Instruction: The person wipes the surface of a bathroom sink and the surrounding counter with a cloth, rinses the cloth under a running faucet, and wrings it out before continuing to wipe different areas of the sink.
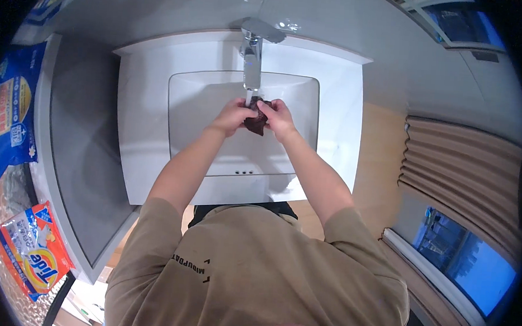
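My left hand (pixel 233 118) and my right hand (pixel 281 121) grip a dark brown cloth (pixel 256 124) from either side. Part of the cloth is hidden by my fingers, and one pointed end hangs toward me. Just above it is the spout of a chrome faucet (pixel 252 72), with a stream of water (pixel 249 97) running down onto the cloth. Both hands are over the basin of a white sink (pixel 191 146).
A white countertop (pixel 141 121) surrounds the basin. At left stands a grey panel with a pale frame (pixel 85 136); beyond it lie a blue package (pixel 16 106) and an orange Tide bag (pixel 35 251). A pleated brown blind (pixel 460 169) and a window (pixel 464 262) are at right.
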A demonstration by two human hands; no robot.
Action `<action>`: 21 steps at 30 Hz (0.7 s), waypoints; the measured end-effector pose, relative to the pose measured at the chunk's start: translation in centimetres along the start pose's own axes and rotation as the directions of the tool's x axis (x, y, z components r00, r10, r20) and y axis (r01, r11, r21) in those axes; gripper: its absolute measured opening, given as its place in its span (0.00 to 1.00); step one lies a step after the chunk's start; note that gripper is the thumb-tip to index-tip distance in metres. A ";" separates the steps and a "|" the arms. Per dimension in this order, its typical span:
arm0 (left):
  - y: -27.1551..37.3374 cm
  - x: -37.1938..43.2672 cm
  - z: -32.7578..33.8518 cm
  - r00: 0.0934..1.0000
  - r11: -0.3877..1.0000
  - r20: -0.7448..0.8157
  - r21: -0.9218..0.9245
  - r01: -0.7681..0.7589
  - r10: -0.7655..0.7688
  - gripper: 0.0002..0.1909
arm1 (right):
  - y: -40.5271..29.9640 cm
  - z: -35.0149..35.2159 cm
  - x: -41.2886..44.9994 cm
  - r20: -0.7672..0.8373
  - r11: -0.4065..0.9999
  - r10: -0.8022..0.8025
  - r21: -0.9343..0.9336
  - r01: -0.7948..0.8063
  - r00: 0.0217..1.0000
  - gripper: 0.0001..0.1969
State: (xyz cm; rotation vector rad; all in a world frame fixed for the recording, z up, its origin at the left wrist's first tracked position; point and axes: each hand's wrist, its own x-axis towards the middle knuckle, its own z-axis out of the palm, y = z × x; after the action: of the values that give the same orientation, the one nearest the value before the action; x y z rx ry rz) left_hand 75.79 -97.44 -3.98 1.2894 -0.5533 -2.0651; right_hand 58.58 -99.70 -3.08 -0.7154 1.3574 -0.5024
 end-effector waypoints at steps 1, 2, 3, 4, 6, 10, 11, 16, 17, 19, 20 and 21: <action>0.8 0.2 0.1 0.999 1.000 0.052 0.018 -0.002 0.001 0.20 | -0.1 -0.6 0.1 -0.039 0.991 -0.054 -0.123 0.048 0.998 0.20; 1.0 0.9 0.0 0.993 0.999 0.120 0.035 0.010 -0.014 0.20 | 0.0 -0.8 0.2 -0.038 0.991 -0.101 -0.093 0.097 0.994 0.19; 1.5 0.6 0.2 0.992 0.999 0.125 0.036 0.011 -0.015 0.20 | -0.3 -1.1 0.1 -0.043 0.991 -0.101 -0.093 0.097 0.994 0.19; 2.2 0.3 0.4 0.988 1.000 0.153 0.019 0.020 -0.023 0.20 | -0.6 -1.5 0.0 0.026 0.968 -0.186 -0.166 0.188 0.982 0.18; 2.4 0.3 0.2 0.987 0.998 0.160 -0.062 -0.019 0.028 0.23 | -1.9 -2.5 0.2 0.146 0.926 -0.262 -0.241 0.291 0.954 0.17; 3.2 0.4 -0.9 0.991 0.987 0.116 -0.150 -0.052 0.069 0.20 | -1.9 -6.6 1.6 0.320 0.645 -0.588 -0.370 0.669 0.743 0.19; 3.4 0.7 -1.0 0.991 0.988 0.120 -0.149 -0.046 0.065 0.20 | -1.6 -7.6 1.6 0.314 0.648 -0.586 -0.371 0.665 0.747 0.19; 4.6 0.3 -1.4 0.975 0.892 0.089 0.395 -0.221 0.202 0.13 | -4.8 -1.7 -1.9 0.278 0.604 -0.472 -0.589 0.537 0.837 0.19; 4.7 0.2 -1.0 0.968 0.860 0.136 0.445 -0.250 0.211 0.13 | -4.9 -0.5 -2.0 0.339 0.610 -0.443 -0.565 0.556 0.830 0.19; 6.6 -1.4 1.1 0.969 0.792 0.100 0.561 -0.241 0.224 0.11 | -5.1 0.3 -0.8 0.404 0.488 -0.428 -0.649 0.583 0.809 0.19; 7.8 -2.3 2.1 0.969 0.659 0.058 0.724 -0.206 0.239 0.11 | -5.0 0.4 -0.5 0.339 0.501 -0.374 -0.710 0.496 0.863 0.19; 8.5 -3.1 2.3 0.964 0.500 0.011 0.853 -0.148 0.267 0.12 | -4.8 0.8 -0.1 0.281 0.503 -0.318 -0.759 0.412 0.906 0.19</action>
State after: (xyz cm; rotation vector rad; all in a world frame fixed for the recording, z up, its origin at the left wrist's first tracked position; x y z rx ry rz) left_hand 77.14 -101.24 4.41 1.7292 -1.7351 -1.4644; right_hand 59.72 -102.82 0.47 -1.8121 1.3005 -0.1227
